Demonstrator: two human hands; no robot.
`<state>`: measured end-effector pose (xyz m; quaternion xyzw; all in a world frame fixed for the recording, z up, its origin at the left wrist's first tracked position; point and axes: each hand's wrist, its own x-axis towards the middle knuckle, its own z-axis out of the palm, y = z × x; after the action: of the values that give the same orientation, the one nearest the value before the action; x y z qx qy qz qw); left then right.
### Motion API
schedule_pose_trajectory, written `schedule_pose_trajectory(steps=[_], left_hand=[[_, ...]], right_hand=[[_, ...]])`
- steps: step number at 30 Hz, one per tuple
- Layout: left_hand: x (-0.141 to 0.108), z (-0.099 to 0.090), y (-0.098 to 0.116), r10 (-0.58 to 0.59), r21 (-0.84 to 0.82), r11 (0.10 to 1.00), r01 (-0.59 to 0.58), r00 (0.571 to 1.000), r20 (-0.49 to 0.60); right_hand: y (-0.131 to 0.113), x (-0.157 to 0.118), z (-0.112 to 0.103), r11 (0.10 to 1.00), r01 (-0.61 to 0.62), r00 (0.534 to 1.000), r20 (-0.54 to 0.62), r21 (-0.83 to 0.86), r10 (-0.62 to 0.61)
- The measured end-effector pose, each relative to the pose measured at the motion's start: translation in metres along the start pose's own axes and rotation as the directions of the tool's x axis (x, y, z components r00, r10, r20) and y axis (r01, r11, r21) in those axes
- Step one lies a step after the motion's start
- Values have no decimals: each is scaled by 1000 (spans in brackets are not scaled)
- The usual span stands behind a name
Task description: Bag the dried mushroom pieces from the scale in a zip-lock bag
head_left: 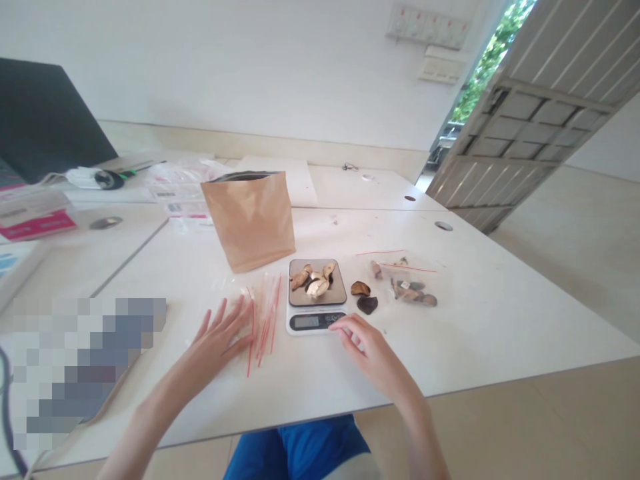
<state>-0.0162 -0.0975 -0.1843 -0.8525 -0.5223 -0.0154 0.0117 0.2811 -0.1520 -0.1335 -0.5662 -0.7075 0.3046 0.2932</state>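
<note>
Scale [316, 297] w/ dried slices [314, 279] is being poked at its front edge by right hand [367, 347], fingers loosely curled on nothing, while left hand [220, 337] is laid flat, fingers spread, on zip bags [263, 313] near table's [500, 313] front edge; probably weighing step, bagging judged next.

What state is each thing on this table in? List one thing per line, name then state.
Paper bag: upright, top open.
Scale: pieces piled on its pan; display unreadable.
Zip bags: flat, empty.
Filled zip bag: lying flat, pieces inside.
Two loose pieces: on the table beside the scale.
Left hand: flat on the zip bags.
Right hand: fingertips at the scale's front.
</note>
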Motion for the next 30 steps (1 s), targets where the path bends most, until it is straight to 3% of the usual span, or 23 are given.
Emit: schedule_pose_trajectory(steps=[3,7,10,14,17,19,21,24,26,28,30], left_hand=[[-2,-2,4,53,42,998,-50,996,-71],[-4,-8,8,1,-27,1000,-5,991,-133],[-6,-12,11,-43,-211,977,-29,944,-328],[-5,-24,24,-133,-405,899,-168,776,-617],[3,-36,40,-130,-468,823,-323,695,-707],[9,-43,50,-148,-482,799,-360,659,-737],[15,-48,58,-210,-506,774,-381,600,-772],[23,-56,65,-371,-537,724,-433,411,-832],[28,-62,67,-457,-561,712,-422,329,-826],[34,-67,67,-520,-620,691,-372,340,-784],[42,-68,66,-586,-709,621,-336,402,-704]], right_hand=[[-18,8,19,997,51,997,50,62,-54],[-40,25,41,985,131,984,107,115,-143],[-51,36,53,976,153,979,108,158,-171],[-62,49,56,957,69,990,99,281,-100],[-67,62,52,910,23,988,130,413,-84],[-68,72,47,889,26,982,153,457,-107],[-66,82,40,916,63,986,118,397,-119],[-59,94,27,983,69,998,-2,171,-70],[-57,98,11,992,66,997,21,110,-69],[-58,99,-12,988,105,982,146,111,-121],[-64,100,-41,991,132,947,292,23,-133]])
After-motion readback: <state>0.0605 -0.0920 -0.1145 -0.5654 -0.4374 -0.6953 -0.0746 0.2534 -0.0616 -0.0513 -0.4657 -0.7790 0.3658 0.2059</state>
